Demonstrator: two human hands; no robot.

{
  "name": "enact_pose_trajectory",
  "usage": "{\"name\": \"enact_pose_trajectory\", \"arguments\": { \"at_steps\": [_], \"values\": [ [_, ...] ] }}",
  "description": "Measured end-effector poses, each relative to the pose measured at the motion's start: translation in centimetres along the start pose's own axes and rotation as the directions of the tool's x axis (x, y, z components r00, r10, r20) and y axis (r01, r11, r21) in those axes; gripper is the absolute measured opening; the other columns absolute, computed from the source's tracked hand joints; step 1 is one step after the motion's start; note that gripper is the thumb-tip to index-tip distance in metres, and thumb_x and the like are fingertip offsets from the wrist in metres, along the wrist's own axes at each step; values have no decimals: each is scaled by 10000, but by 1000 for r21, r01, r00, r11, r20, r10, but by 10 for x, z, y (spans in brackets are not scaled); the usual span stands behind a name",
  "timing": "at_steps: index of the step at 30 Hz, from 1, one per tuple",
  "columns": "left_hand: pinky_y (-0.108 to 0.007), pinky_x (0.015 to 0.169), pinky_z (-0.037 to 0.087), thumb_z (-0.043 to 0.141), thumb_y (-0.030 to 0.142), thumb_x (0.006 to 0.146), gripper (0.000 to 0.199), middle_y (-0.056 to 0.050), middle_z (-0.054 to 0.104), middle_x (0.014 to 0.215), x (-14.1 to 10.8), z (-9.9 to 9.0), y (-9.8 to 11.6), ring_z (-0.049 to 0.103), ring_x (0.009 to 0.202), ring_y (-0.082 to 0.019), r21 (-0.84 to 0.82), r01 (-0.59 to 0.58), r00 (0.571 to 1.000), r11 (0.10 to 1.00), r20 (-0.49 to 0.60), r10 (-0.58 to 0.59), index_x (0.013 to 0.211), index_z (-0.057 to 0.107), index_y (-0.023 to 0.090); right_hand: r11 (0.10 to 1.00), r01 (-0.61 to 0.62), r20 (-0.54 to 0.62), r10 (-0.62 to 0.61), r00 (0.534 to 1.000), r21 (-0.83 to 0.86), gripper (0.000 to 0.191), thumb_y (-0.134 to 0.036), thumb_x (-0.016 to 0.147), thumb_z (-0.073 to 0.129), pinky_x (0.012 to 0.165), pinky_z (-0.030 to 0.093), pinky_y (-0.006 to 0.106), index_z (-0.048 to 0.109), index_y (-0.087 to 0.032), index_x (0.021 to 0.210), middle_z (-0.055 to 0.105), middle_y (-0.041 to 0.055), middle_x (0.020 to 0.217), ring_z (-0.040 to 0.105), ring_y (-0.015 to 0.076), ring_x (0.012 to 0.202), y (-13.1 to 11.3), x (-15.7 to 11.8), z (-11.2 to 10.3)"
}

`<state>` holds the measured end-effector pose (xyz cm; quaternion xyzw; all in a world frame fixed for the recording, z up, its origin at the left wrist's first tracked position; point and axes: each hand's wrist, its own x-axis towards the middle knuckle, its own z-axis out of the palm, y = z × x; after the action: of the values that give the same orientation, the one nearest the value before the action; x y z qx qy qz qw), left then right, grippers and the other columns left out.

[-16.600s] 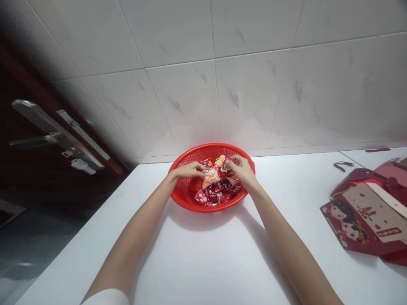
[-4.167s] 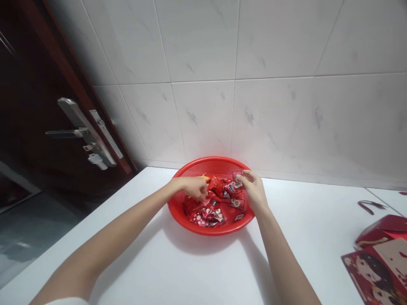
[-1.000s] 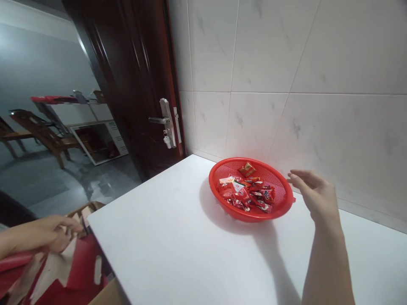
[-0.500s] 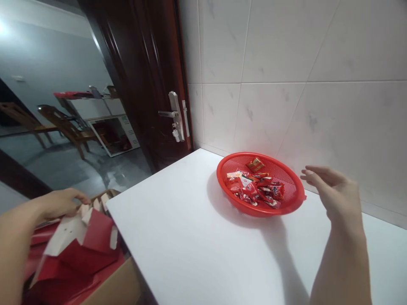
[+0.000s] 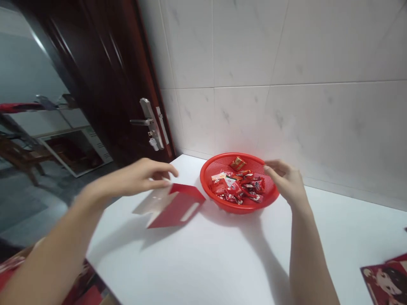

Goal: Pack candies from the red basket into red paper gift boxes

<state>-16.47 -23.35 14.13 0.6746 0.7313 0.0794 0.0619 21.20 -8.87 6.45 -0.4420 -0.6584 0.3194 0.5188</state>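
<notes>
A folded red and white card box (image 5: 178, 207), with a slot cut in it, hangs tilted above the white table, pinched at its upper edge by my left hand (image 5: 143, 176). To its right stands a red mesh basket (image 5: 206, 173) holding several wrapped candies (image 5: 235, 186), mostly red, with one gold packet (image 5: 237, 163) near the back. My right hand (image 5: 284, 180) is at the basket's right rim, thumb and fingers curled around that rim.
The white table (image 5: 197, 271) meets a tiled wall. Printed red card pieces (image 5: 388, 281) lie at the right edge. Below the table's left side is a container of red card (image 5: 90, 296). A dark door (image 5: 104, 84) stands behind.
My left hand has come up from the container at the left with a card box and is now over the table. My right hand has moved left onto the basket's rim. The view has turned right.
</notes>
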Motion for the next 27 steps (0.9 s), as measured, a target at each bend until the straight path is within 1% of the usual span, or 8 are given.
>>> {"name": "enact_pose_trajectory", "arguments": {
  "at_steps": [3,6,9,12,17,21,24,27],
  "values": [
    [-252,797,439,646,572,851,488,-3,747,942,31,30,42,654,885,-190,-175,-243,961,954,94,261,1179,711,216,999,41,118,-41,992,8,277,-397,807,668,845,578,401,716,-169,957,773,107,971,731,241,881,-2,-3,4],
    [-249,762,462,684,484,869,399,-25,752,943,60,53,81,663,836,-174,-379,-415,847,827,170,504,1151,722,203,998,58,344,-57,937,8,316,-419,855,662,861,575,395,703,-182,1060,756,106,1061,720,237,941,-4,-7,4],
    [-234,712,480,671,366,903,279,-46,759,977,82,64,117,671,795,-155,-553,-495,665,671,256,702,1109,738,191,999,50,616,-50,786,17,358,-419,887,665,892,563,390,687,-196,1166,739,98,1123,707,237,1006,-7,-11,1],
    [-216,666,476,664,311,914,201,-31,758,899,94,69,138,658,734,-132,-612,-523,586,594,248,772,1041,761,187,998,23,751,-62,657,62,370,-388,888,689,876,561,362,680,-204,1209,742,82,1116,707,227,1004,-9,-12,-1],
    [-226,687,515,715,333,890,237,-38,764,887,97,80,144,697,801,-156,-722,-416,555,553,280,783,1075,742,188,996,-13,729,-53,683,84,435,-367,842,754,928,548,356,666,-211,1238,720,77,1197,695,220,1060,-7,-8,-12],
    [-280,814,540,673,352,921,288,-63,773,1005,101,79,145,714,926,-188,-751,-427,517,503,253,818,1163,711,200,997,6,633,-50,773,72,395,-408,874,715,926,553,369,672,-195,1203,736,83,1142,702,212,1028,-1,-6,-26],
    [-290,839,527,595,368,962,306,-67,764,1081,118,74,141,699,969,-195,-632,-544,582,553,190,790,1201,700,206,999,10,571,-32,821,41,377,-443,889,688,924,557,379,685,-197,1175,739,85,1135,705,208,1005,1,-6,-34],
    [-292,829,513,561,371,958,318,-74,753,1125,153,78,134,685,989,-212,-420,-613,669,669,174,723,1169,711,187,1000,14,584,-17,812,11,325,-435,878,701,895,562,361,711,-199,1101,746,74,1110,710,201,966,-4,-7,-33]
  ]
}}
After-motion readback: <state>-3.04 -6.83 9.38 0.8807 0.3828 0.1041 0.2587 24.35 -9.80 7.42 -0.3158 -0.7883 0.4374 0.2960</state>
